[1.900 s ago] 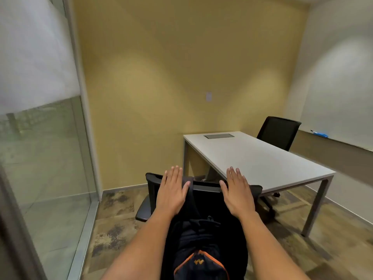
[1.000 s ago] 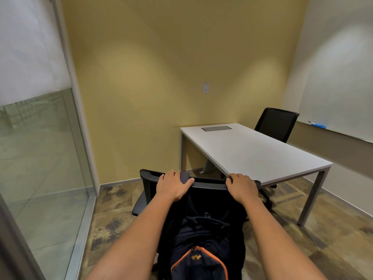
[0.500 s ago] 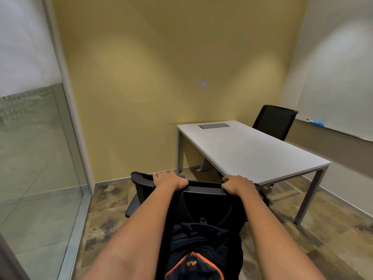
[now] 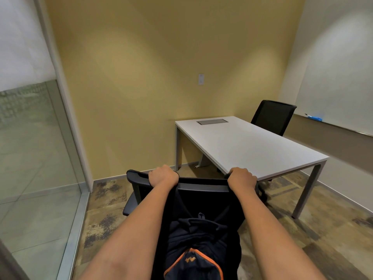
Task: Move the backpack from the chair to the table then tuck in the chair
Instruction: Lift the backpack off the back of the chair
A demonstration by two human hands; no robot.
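Observation:
A black office chair stands in front of me, just off the near left corner of the white table. My left hand and my right hand are both curled over the top edge of its backrest, one towards each end. A dark navy backpack with orange trim sits between my forearms on the near side of the backrest. Its lower part is cut off by the frame. Whether it rests on the seat or hangs on the backrest I cannot tell.
A second black chair stands at the table's far side. A glass wall runs along the left. On the right wall hangs a whiteboard with a blue eraser on its ledge. Patterned floor lies around the chair.
My hands were flat and open over the backrest; they have dropped and closed around its top edge. The view has pulled back a little.

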